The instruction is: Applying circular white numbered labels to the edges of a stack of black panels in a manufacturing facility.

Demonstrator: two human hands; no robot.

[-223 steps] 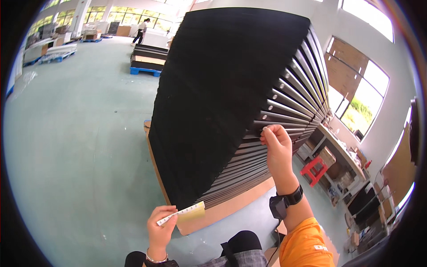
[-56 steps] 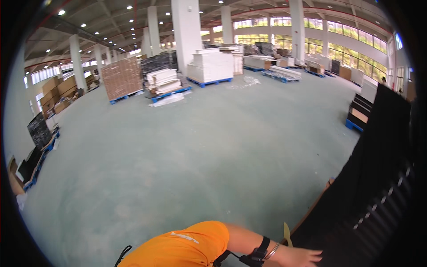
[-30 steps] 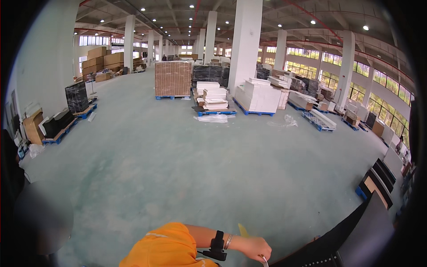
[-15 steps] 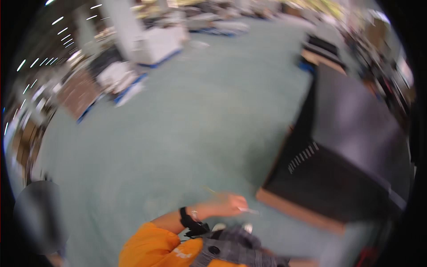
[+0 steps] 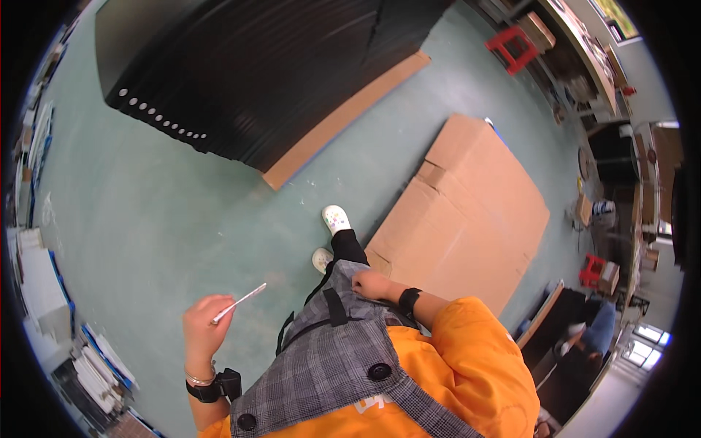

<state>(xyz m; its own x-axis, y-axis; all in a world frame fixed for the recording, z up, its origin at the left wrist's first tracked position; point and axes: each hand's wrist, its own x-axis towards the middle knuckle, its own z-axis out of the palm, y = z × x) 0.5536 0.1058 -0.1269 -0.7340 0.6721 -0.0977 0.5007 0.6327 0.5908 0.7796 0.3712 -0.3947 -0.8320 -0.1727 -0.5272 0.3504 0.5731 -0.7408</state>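
Note:
My left hand (image 5: 207,326) is raised at the lower left, closed around a thin white stick-like tool (image 5: 241,303). The tool points up and to the right; its exact kind cannot be made out. My right hand (image 5: 371,284) has its fingers curled against the front of my grey checked apron (image 5: 314,365). Whatever those fingers hold, if anything, is hidden. Dark bands sit on both wrists. Below the right hand show my white shoes (image 5: 336,219) on the green floor.
A tall black stack of sheets (image 5: 277,73) stands ahead on a brown base board (image 5: 350,120). To the right lies a large cardboard slab (image 5: 467,212). Red stools (image 5: 512,50) and workbenches line the far right, where another person (image 5: 599,328) is partly visible. Stacked white panels (image 5: 95,379) lie at left.
My view has swung right, so the black stack now lies ahead and the cardboard slab has come into view. My left hand still holds the white tool; my right hand now shows at the apron.

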